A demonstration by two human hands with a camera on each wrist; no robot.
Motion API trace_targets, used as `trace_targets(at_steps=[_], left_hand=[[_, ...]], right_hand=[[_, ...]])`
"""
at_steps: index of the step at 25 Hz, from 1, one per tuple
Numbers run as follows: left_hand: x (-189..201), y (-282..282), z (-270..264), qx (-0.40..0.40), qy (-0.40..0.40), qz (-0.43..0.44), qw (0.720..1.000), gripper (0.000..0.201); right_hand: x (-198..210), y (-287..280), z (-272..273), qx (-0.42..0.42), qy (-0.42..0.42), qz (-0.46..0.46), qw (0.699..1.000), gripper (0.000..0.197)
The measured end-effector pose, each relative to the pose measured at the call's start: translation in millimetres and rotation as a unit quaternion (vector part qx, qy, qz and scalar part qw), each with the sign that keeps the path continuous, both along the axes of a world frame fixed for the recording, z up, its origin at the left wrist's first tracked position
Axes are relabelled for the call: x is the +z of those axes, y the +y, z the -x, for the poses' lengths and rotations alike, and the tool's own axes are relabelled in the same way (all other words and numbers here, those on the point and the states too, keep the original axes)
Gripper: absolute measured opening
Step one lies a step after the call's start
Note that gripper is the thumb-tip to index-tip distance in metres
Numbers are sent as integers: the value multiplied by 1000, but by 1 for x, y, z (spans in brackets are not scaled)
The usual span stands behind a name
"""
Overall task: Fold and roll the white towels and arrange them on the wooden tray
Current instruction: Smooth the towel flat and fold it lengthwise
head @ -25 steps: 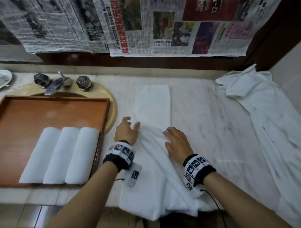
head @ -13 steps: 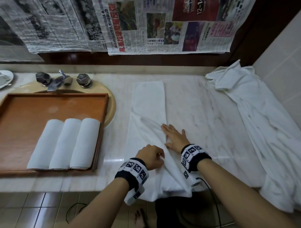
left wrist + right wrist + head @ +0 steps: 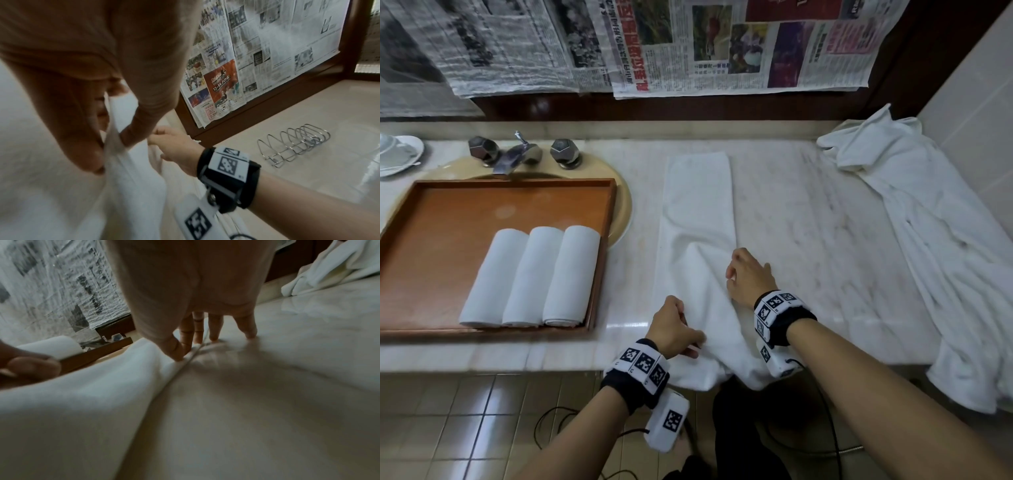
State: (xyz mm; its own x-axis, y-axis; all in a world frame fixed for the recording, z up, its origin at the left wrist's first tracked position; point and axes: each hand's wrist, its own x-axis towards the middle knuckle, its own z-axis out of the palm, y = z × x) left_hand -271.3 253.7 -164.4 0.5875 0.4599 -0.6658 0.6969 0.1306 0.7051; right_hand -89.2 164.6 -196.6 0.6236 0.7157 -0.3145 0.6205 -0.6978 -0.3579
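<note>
Dim, flat indoor light; wrist views blurred and noisy, wide-angle edges bent, faint glare on marble.

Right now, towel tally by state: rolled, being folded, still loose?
Rolled towels on the wooden tray: 3
Towel being folded on the counter, under both hands: 1
Loose towel heap at far right, count unclear, taken as: 1
Total: 5

The marble bench point(image 3: 808, 219) carries a folded white towel point(image 3: 698, 212) at its centre, lying lengthwise and draping over the six o'clock edge. A heap of loose towels point(image 3: 914, 219) lies at three o'clock, a saucer point(image 3: 400, 154) at ten.
</note>
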Motion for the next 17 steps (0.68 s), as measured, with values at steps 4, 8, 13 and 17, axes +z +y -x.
trace_targets(at_steps=[4,8,13,17], left_hand=[[2,-14,1,-14,89,76,993,28],[4,-14,5,-42,66,121,990,11],[2,-8,22,-66,-12,146,987,11],[4,-7,36,-17,3,167,986,14]], right_hand=[[0,2,2,4,11,26,1000,26],[1,-3,1,14,30,34,999,30],[0,-12,1,31,36,20,999,46],[1,-9,2,13,45,26,999,52]])
